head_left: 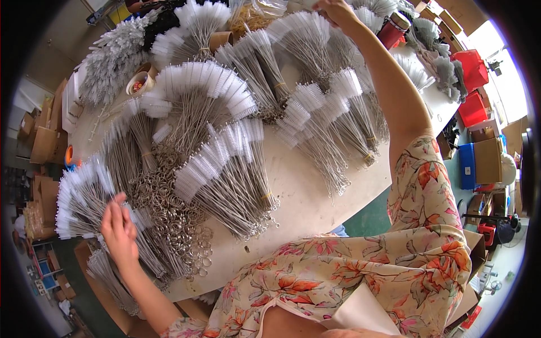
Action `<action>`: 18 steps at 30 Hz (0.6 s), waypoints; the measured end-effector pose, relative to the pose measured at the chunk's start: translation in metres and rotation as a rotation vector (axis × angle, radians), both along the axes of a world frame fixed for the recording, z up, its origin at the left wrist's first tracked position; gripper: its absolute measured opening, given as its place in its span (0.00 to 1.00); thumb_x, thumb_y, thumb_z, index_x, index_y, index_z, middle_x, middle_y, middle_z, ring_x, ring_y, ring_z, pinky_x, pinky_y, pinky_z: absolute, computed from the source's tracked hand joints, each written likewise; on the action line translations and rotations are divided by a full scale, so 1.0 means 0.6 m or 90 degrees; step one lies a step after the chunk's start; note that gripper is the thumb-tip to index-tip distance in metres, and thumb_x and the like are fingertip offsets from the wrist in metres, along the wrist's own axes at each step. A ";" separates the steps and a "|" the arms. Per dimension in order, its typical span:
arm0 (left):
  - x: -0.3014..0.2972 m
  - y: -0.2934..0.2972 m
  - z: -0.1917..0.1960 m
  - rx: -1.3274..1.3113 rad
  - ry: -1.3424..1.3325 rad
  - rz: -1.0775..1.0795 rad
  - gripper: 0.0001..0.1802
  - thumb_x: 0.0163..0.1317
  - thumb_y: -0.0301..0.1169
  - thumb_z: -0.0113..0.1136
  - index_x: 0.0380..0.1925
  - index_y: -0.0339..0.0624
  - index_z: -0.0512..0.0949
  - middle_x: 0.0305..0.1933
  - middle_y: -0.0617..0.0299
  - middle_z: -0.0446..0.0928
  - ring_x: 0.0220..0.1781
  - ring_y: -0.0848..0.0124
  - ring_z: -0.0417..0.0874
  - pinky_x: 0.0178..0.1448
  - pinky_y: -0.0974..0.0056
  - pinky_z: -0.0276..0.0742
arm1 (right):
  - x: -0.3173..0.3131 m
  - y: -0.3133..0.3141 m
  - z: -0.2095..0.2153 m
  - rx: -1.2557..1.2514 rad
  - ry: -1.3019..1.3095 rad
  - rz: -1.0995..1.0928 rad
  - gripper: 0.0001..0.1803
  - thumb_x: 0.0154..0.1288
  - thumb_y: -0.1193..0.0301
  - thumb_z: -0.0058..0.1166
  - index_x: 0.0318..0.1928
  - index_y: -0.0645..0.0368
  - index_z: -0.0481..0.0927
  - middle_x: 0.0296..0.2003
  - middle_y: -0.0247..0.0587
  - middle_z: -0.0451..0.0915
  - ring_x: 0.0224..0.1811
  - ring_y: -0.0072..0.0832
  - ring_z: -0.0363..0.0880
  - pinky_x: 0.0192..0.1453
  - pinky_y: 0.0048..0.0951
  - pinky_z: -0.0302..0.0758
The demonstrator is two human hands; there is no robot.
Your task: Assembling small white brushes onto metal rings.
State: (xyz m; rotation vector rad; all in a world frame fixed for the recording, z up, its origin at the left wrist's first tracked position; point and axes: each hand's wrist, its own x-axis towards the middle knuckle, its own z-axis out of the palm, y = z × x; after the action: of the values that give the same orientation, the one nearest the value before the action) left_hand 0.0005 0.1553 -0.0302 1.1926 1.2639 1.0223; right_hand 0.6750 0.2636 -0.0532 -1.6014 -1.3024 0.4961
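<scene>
My left hand [119,230] is at the left side of the table, over a bundle of wire brushes [81,197] with white bristle heads and twisted metal stems. Its fingers point away from me, loosely bent, and I see nothing held in them. My right arm stretches to the far side, where my right hand [336,12] is partly cut by the upper edge. Its fingers look apart above the brush bundles [301,34] there. A heap of metal rings [174,208] lies right of my left hand. Nearer the middle is a fanned pile of brushes [231,169].
More brush bundles [203,84] cover much of the white table [304,208], some tied with yellow bands. A tape roll [140,83], a red-lidded jar [394,28] and a bag [256,14] stand farther back. Cardboard boxes [487,160] and red bins [472,67] line the right.
</scene>
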 end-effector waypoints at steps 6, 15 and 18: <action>-0.043 -0.089 -0.067 -0.073 -0.079 0.047 0.15 0.67 0.36 0.48 0.40 0.33 0.75 0.24 0.69 0.66 0.17 0.87 0.57 0.16 0.81 0.48 | -0.064 -0.038 -0.019 -0.278 -0.438 -0.126 0.17 0.43 0.55 0.63 0.30 0.53 0.85 0.32 0.43 0.82 0.37 0.36 0.80 0.47 0.34 0.74; 0.004 -0.113 -0.082 -0.044 -0.162 0.053 0.13 0.65 0.34 0.50 0.34 0.33 0.77 0.23 0.67 0.69 0.20 0.84 0.61 0.19 0.78 0.55 | -0.099 -0.057 0.020 -0.100 -0.557 -0.252 0.13 0.49 0.59 0.55 0.34 0.50 0.82 0.34 0.40 0.81 0.37 0.39 0.80 0.43 0.39 0.74; 0.048 -0.116 -0.055 -0.033 -0.139 -0.028 0.14 0.66 0.35 0.48 0.35 0.33 0.76 0.22 0.68 0.67 0.17 0.85 0.59 0.18 0.78 0.53 | -0.081 -0.061 0.046 -0.085 -0.550 -0.233 0.11 0.51 0.60 0.52 0.33 0.47 0.82 0.35 0.39 0.81 0.38 0.39 0.80 0.43 0.39 0.75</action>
State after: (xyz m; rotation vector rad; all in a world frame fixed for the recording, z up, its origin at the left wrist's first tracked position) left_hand 0.0295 0.0856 -0.0631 1.0354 1.0823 1.0506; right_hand 0.6265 0.2273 -0.0256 -2.2211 -1.5339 -0.4026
